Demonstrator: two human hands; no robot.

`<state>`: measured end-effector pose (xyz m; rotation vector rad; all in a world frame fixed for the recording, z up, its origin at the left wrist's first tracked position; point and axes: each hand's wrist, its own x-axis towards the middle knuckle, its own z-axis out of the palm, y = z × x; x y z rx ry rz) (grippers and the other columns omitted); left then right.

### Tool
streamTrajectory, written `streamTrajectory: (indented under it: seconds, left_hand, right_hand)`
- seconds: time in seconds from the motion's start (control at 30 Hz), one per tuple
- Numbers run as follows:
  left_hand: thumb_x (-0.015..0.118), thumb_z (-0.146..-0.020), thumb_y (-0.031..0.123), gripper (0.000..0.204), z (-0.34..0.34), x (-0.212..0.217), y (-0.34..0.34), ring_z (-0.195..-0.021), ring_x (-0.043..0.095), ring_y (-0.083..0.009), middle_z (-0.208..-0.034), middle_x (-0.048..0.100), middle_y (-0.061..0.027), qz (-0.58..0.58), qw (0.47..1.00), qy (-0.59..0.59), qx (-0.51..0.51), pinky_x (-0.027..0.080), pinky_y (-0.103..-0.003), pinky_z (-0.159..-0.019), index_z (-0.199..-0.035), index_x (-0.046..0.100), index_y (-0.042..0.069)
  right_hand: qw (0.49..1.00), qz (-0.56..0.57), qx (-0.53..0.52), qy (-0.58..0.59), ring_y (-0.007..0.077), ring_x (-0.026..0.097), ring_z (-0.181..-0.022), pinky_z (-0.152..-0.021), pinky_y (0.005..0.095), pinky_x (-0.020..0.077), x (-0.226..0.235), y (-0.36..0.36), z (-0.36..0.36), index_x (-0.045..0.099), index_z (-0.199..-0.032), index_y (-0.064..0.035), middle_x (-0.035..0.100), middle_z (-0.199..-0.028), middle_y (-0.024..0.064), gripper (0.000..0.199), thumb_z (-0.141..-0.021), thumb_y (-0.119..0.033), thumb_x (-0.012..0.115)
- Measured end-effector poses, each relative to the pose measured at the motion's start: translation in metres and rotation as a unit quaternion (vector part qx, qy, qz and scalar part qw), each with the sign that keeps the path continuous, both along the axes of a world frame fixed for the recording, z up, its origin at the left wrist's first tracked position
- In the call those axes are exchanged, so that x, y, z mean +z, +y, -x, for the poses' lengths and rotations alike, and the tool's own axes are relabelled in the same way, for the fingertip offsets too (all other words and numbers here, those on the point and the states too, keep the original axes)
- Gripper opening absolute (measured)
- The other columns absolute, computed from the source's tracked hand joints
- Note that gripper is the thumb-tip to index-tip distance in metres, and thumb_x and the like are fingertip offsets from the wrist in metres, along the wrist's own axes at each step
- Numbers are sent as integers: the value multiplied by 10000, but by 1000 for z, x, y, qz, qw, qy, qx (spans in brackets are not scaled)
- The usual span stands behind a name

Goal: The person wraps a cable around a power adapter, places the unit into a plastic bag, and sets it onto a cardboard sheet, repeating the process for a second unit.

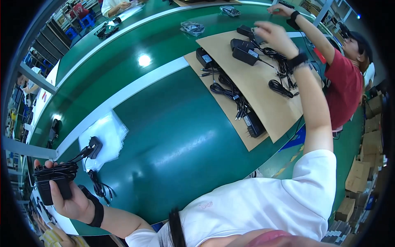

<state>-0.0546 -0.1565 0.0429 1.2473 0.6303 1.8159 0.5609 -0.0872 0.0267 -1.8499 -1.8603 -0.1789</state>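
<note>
My left hand (72,201) at the lower left grips a black power adapter (54,186) with its cable coiled in a bundle on top. A black band sits on that wrist. My right hand (275,38) reaches far out to the upper right, blurred, fingers apart, holding nothing. It hovers just above a group of black adapters (245,54) with loose cables (281,70) lying on a brown cardboard sheet (267,103). The right wrist also wears a black band.
A stack of clear plastic bags (110,129) lies on the green belt (173,136), with another adapter (95,146) on it. More adapters (254,124) lie on a lower cardboard sheet. Bagged adapters (192,28) lie farther off. A co-worker in red (345,86) reaches over from the right. Cartons (362,177) stand on the floor.
</note>
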Motion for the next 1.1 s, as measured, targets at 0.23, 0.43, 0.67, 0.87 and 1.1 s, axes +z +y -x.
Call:
streamTrajectory:
  seconds: [0.23, 0.43, 0.67, 0.87, 1.1]
  left_hand:
    - [543, -803, 90, 632, -17, -5, 1, -1030, 483, -242, -1133, 502, -166, 20, 1000, 13, 0, 366, -376, -927, -1330, 212, -19]
    - [547, -786, 90, 641, -25, -11, 2, -994, 489, -234, -1097, 513, -153, 41, 998, 37, 11, 373, -363, -916, -1322, 218, -32]
    - [526, -802, 98, 613, -26, -15, 7, -980, 490, -233, -1084, 522, -150, 70, 997, 17, 8, 371, -372, -910, -1321, 226, -29]
    - [533, -798, 88, 619, -30, -17, 5, -976, 492, -227, -1074, 516, -159, 61, 997, 17, -34, 372, -366, -911, -1321, 223, -29]
    - [501, -831, 62, 577, -14, -20, 0, -1019, 491, -233, -1109, 508, -172, 58, 996, -1, -67, 368, -386, -931, -1328, 222, -28]
  right_hand:
    - [978, 163, 4, -133, 278, 514, -913, -866, 341, 421, -14, 36, -79, 507, -1200, -102, 587, -975, 137, 593, -633, -52, 671]
    - [959, 230, -39, -161, 268, 519, -846, -697, 329, 411, -15, 33, -74, 598, -791, -11, 569, -855, 129, 330, -565, -207, 738]
    - [989, 130, 11, 75, 69, 434, -554, -508, 211, 355, -4, 54, -71, 566, -689, -39, 484, -616, -13, 334, -743, -351, 669]
    - [984, 128, -97, 76, 100, 467, -546, -503, 214, 361, -30, 81, -69, 594, -708, -7, 518, -646, 20, 452, -761, -455, 622]
    - [946, 169, -122, 248, 129, 506, -714, -588, 252, 402, -46, 85, -72, 528, -997, -46, 521, -805, 47, 438, -762, -399, 639]
